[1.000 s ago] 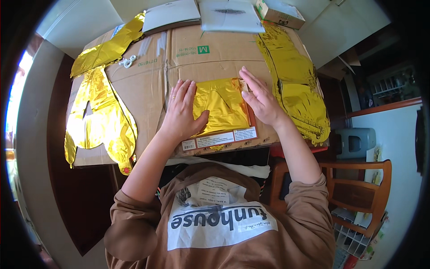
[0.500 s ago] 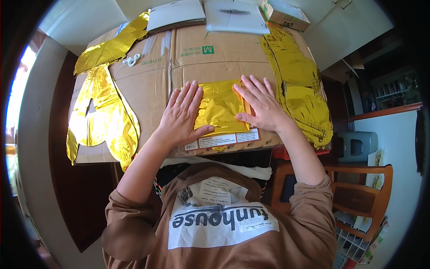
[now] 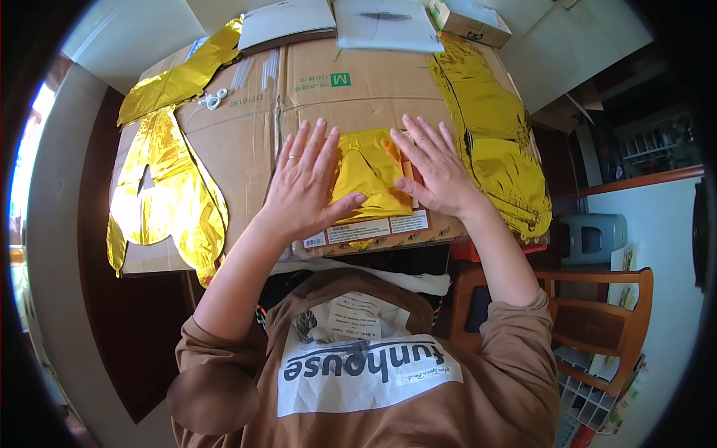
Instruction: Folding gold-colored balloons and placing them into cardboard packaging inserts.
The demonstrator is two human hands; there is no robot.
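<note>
A folded gold foil balloon (image 3: 369,168) lies flat between my hands near the front of a cardboard-covered table (image 3: 358,101). My left hand (image 3: 306,175) is at its left edge, fingers stretched out and slightly apart, thumb over the foil. At the right edge is my right hand (image 3: 437,164), also open with fingers spread, its thumb over the foil's border. Whether either palm touches the foil I cannot tell. A printed card (image 3: 370,228) with a label strip shows under the foil's near edge. An orange piece (image 3: 393,153) peeks out beside my right fingers.
Flat gold foil balloons lie at the left (image 3: 168,194), the far left (image 3: 183,71) and along the right side (image 3: 493,134). Small white rings (image 3: 214,98) and clear straws (image 3: 243,73) sit at the back left. White flat boxes (image 3: 287,26) and a small carton (image 3: 470,21) line the back. A wooden chair (image 3: 597,321) stands right.
Both hands appear to have lifted slightly from the foil, the left thumb shifting a little to the right over it. The whole view has drifted slightly.
</note>
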